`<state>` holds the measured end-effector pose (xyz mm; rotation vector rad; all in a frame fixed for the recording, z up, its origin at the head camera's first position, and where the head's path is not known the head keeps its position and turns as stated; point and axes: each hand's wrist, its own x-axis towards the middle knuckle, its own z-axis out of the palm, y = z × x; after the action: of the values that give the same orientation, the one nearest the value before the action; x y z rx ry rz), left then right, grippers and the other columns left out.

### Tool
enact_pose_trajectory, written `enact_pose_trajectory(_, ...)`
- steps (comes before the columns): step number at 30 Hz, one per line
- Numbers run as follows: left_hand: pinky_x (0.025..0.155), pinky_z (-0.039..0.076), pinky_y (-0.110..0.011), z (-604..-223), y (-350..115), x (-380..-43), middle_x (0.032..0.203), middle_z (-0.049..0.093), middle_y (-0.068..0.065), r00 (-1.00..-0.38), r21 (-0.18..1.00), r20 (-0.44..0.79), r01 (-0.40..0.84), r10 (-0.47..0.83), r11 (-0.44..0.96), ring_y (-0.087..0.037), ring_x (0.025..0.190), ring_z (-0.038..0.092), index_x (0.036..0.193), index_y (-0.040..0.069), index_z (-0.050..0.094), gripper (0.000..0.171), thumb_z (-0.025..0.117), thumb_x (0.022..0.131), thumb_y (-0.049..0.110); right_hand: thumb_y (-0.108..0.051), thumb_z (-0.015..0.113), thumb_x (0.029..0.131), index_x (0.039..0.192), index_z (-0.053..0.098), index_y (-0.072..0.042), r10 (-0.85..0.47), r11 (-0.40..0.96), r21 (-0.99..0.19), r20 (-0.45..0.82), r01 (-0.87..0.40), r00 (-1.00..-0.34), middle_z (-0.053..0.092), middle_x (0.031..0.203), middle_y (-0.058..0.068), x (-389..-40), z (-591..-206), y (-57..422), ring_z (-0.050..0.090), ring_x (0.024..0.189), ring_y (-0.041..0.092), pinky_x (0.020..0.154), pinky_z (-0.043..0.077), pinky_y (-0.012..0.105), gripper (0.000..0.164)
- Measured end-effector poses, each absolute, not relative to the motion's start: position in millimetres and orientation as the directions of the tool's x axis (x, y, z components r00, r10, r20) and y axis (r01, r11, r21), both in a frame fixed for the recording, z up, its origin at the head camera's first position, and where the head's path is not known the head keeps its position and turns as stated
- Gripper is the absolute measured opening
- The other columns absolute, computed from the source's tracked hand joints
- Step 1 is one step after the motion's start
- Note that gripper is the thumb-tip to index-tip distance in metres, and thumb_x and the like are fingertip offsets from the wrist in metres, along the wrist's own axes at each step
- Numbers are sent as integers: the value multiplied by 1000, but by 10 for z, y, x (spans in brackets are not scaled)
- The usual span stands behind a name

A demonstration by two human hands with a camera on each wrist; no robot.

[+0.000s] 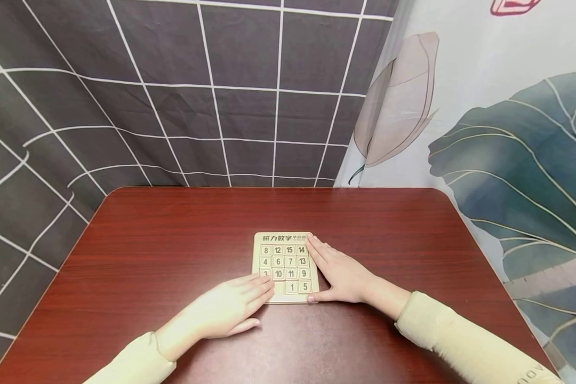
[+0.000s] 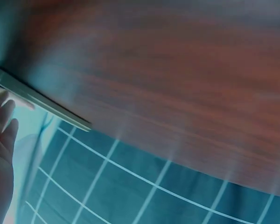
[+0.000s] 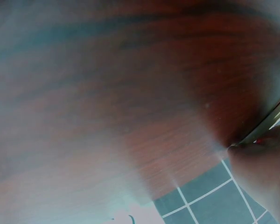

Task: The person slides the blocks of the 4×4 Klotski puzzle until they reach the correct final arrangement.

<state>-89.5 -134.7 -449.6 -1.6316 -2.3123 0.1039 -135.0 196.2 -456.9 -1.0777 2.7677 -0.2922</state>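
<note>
A pale sliding number puzzle board (image 1: 278, 238) lies flat on the table, its square tiles set in rows. In the bottom row the tiles 1 and 5 show at the right, with a bare slot left of the 1. My left hand (image 1: 232, 308) rests its straight fingers over the lower left corner, partly covering the 3 and hiding the corner beneath it. Along the right edge lies my right hand (image 1: 343, 273), fingers extended at the upper right corner and thumb at the lower right. Both wrist views catch only the board's thin edge (image 2: 42, 100) beside the hand.
The reddish-brown wooden table (image 1: 173, 229) spreads around the board. A dark curtain with white grid lines (image 1: 240, 112) hangs behind and to the left. At the right hangs a white curtain with leaf prints (image 1: 518, 149).
</note>
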Motion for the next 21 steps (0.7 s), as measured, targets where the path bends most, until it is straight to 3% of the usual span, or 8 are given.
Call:
enact_pose_trajectory(8, 119, 49, -36, -4512, -1518, -814, 146, 68, -11, -340, -217, 234, 895, 911, 390, -24, 138, 64, 140, 3, 67, 61, 68, 98, 47, -71, 71, 88, 168, 18, 3, -678, 724, -241, -77, -647, -731, 9, 179, 17, -1344, -4565, 1973, 18, 166, 31, 133, 30, 50, 121)
enact_pose_trajectory(21, 118, 51, -37, -4519, -1441, -792, 147, 66, -13, -350, -153, 256, 906, 901, 395, -25, 139, 63, 141, 2, 65, 65, 70, 97, 49, -70, 71, 89, 167, 20, 4, -685, 718, -238, -71, -654, -725, 10, 179, 19, -1345, -4558, 1958, 20, 166, 32, 133, 31, 49, 119)
